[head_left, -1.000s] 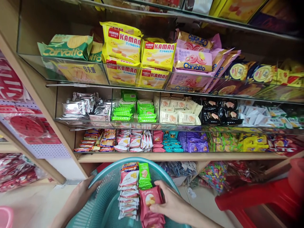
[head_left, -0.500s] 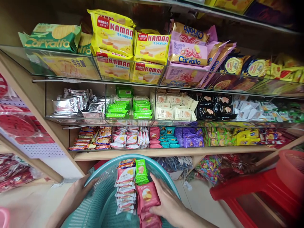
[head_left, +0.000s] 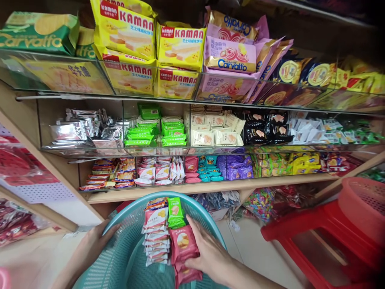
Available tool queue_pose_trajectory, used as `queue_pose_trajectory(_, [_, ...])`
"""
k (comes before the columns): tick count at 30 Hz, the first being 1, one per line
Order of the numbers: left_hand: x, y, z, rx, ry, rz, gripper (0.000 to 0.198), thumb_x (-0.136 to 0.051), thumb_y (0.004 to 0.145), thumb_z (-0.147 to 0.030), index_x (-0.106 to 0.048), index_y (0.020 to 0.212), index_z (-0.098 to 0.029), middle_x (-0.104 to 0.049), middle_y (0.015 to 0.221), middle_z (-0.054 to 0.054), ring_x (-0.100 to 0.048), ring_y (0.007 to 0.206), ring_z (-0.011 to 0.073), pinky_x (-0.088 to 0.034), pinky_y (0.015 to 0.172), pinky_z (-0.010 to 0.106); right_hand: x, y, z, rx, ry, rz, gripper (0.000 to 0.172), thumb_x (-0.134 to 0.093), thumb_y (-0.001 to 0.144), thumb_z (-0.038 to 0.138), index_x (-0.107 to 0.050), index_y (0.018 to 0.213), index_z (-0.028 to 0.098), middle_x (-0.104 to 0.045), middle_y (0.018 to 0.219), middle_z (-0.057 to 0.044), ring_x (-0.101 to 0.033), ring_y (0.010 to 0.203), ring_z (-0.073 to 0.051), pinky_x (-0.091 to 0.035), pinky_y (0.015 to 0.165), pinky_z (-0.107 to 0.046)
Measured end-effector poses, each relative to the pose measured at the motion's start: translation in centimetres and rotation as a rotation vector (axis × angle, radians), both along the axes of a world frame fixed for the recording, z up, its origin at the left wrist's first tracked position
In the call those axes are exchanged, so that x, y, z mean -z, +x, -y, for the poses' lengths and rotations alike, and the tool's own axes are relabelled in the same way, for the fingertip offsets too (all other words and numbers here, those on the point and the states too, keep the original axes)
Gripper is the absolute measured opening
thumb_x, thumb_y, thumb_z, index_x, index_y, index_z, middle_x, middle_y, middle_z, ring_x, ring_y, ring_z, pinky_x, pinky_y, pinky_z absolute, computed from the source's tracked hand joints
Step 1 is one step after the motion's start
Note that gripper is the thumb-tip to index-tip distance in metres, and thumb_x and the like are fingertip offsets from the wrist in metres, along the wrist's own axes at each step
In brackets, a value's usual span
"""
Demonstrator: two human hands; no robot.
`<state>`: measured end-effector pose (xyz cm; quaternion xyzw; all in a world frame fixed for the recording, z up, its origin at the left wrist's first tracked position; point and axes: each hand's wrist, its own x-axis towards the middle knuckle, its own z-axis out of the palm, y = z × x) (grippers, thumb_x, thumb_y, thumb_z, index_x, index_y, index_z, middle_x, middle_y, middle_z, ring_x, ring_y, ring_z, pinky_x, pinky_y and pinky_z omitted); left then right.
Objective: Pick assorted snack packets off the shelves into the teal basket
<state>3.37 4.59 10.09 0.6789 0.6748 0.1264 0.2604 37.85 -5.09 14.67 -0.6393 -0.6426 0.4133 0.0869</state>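
head view, read as a clock face with twelve at the top: toward eight o'clock the left hand [head_left: 94, 241] is clasped over the near-left rim of a teal basket [head_left: 122, 249], which sits at six. up at eleven, yellow kaman bags [head_left: 129, 32] on the shelf have slid higher and farther left in view than a second ago. inside the basket, by its own twelve, an orange packet [head_left: 156, 204] tops a column of white-and-pink packets [head_left: 156, 237] overlapping down toward six. just right of that column lie green packets [head_left: 175, 210], toward one o'clock, and directly below them red packets [head_left: 183, 241], one overlapping the next. the right hand [head_left: 207, 251], at the basket's three o'clock and apart from the left, curls along the red packets' right edge, index finger by the upper corner, thumb lower down; whether it grips or merely steadies them i cannot tell. toward four, a red stool [head_left: 313, 220] and a coral basket [head_left: 356, 208] show more fully than before. since the packet rows keep their order, the head seems to have moved rather than the load, with the red packets still being handled.
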Motion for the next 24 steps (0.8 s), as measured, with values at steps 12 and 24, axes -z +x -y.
queue_pose_trajectory(12, [0.1, -0.1, -0.3, 0.003, -0.028, -0.019, 0.048, -0.037, 0.084, -0.06, -0.059, 0.104, -0.022, -0.073, 0.096, 0.005, -0.067, 0.095, 0.0246, -0.047, 0.083, 0.03, -2.7, 3.2, -1.8, 0.138, 0.562, -0.027, 0.045, -0.042, 0.091, 0.045, -0.05, 0.13, 0.026, -0.06, 0.125, -0.006, -0.056, 0.114, -0.024, -0.041, 0.099, -0.037])
queue_pose_trajectory(24, [1.4, -0.9, -0.5, 0.0, 0.154, 0.002, 0.034, -0.045, 0.079, -0.053, -0.067, 0.089, -0.03, -0.076, 0.086, -0.001, -0.07, 0.089, 0.0244, -0.054, 0.076, 0.029, -1.6, 12.4, -20.1, 0.094, 0.905, 0.58, 0.047, -0.023, 0.096, 0.029, -0.05, 0.128, 0.007, -0.055, 0.128, -0.02, -0.044, 0.123, -0.03, -0.026, 0.105, -0.045])
